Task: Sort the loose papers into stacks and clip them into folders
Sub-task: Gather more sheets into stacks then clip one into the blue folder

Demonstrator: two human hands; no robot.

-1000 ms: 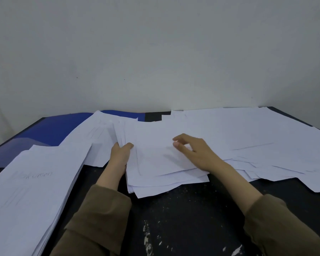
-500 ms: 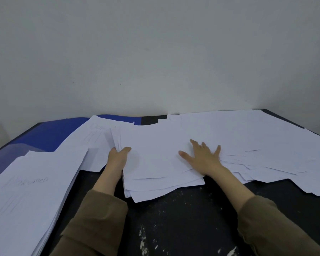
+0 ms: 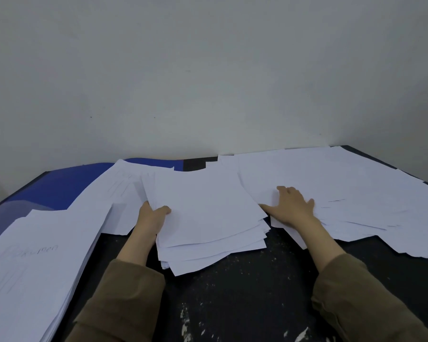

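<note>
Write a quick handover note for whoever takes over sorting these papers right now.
Left hand grips the left edge of the middle stack, thumb on top.
Right hand lies flat, fingers spread, on the loose papers at right.
A thick stack sits at near left; the blue folder lies open behind it, partly covered by sheets.
Done: two stacks begun.
Left: sort the right spread, square the stacks, clip them into folders. No clip visible.

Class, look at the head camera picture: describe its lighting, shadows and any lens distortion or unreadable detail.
Head view: soft, even light, no glare; faint shadows under the held sheaf; wide-angle bowing of the table's far edge; handwriting on the left stack too faint to read.
</note>
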